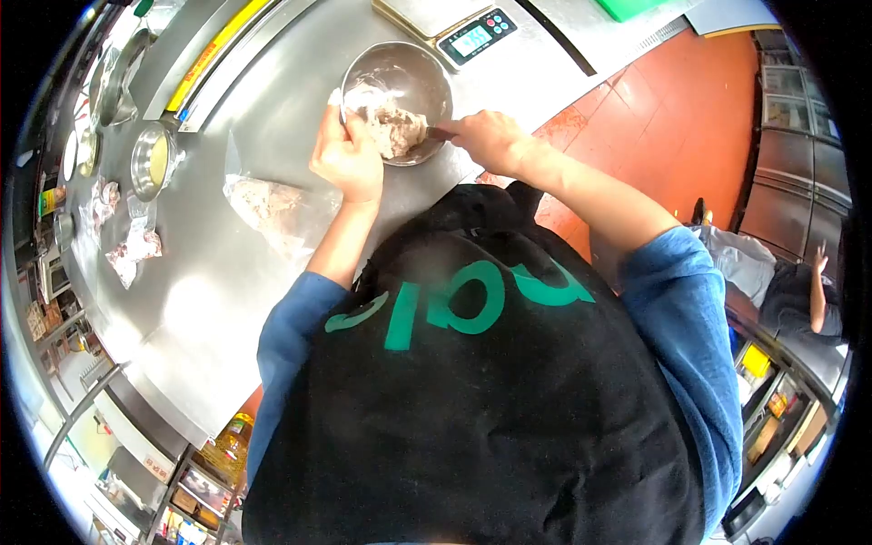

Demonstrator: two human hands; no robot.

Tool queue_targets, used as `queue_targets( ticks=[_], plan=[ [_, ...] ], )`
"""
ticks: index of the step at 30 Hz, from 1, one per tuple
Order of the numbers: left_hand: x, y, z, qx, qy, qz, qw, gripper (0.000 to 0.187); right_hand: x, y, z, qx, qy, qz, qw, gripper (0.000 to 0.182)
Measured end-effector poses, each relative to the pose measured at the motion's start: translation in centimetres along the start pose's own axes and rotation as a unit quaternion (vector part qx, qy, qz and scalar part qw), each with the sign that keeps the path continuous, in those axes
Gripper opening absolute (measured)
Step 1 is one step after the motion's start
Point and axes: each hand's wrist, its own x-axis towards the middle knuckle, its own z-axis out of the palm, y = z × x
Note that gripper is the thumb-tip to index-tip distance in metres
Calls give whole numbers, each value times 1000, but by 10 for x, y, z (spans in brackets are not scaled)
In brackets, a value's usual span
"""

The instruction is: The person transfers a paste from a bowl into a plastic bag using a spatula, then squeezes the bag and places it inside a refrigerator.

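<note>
A steel mixing bowl (442, 88) stands on the metal worktop, close to its edge, with a lumpy pale beige mixture (392, 127) inside. My left hand (351, 162) is closed on the bowl's left rim, thumb at the edge. In my right hand (489, 141) is a brown-handled utensil (441, 133), its handle reaching over the bowl's right rim. The utensil's head is sunk in the mixture, so its kind does not show. A clear plastic bag (270, 204) with similar pale stuff in it lies on the worktop left of my left forearm.
A digital scale (477, 38) with a lit display sits behind the bowl. Farther left on the worktop (213, 300) are a metal bowl of yellow contents (153, 162) and several small plastic bags (136, 245). Another person (799, 295) is at the far right, beyond the orange floor (672, 118).
</note>
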Motion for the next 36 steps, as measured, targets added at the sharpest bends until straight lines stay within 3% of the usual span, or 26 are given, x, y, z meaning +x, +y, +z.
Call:
queue_targets(
  ticks=[4, 6, 7, 9, 12, 16, 18, 23, 25, 28, 29, 30, 33, 34, 36],
  plan=[
    [-3, -2, -17, 6, -59, -47, 997, 26, 4, -11, 16, 118, -12, 15, 993, 33],
    [-7, -4, -21, -60, -41, -57, 996, 26, 12, -5, 45, 229, 105, -67, 965, 32],
    [-8, -3, -25, -56, -39, -57, 996, 26, 12, -12, 40, 230, 104, -71, 965, 32],
    [-9, 0, -30, -82, -59, -111, 989, 27, 11, -22, 26, 331, 15, 43, 943, 34],
    [-8, -4, -32, -117, -52, -112, 985, 29, 18, -23, 22, 398, -14, 29, 917, 35],
    [-16, -20, -29, -146, -37, -118, 982, 32, 13, -18, 12, 419, 20, 25, 907, 34],
    [-24, -21, -29, -187, -57, -225, 955, 35, 10, -9, 13, 335, 131, -3, 933, 34],
    [-15, -19, -27, -226, -54, -276, 933, 42, -5, -10, -13, 353, 129, 8, 927, 35],
    [-9, -8, -47, -202, -127, -327, 915, 51, -12, -14, -20, 399, 151, 9, 904, 34],
    [-12, -7, -116, -144, -34, -180, 972, 49, -8, -8, -22, 446, 131, 44, 884, 34],
    [-19, -16, -136, -104, 19, -117, 987, 49, -2, 4, -15, 406, 159, -11, 900, 34],
    [-27, -18, -153, -98, 26, -124, 987, 49, 0, 7, -15, 404, 149, -17, 902, 34],
    [-54, -28, -185, 182, -28, -42, 982, 62, 0, 3, -22, 398, 145, 33, 905, 34],
    [-64, -38, -184, 180, -23, -45, 982, 62, 2, 3, -22, 393, 145, 31, 907, 34],
    [-82, -51, -180, 309, -72, -27, 948, 64, 1, 6, -20, 423, 167, 54, 889, 33]
  ],
)
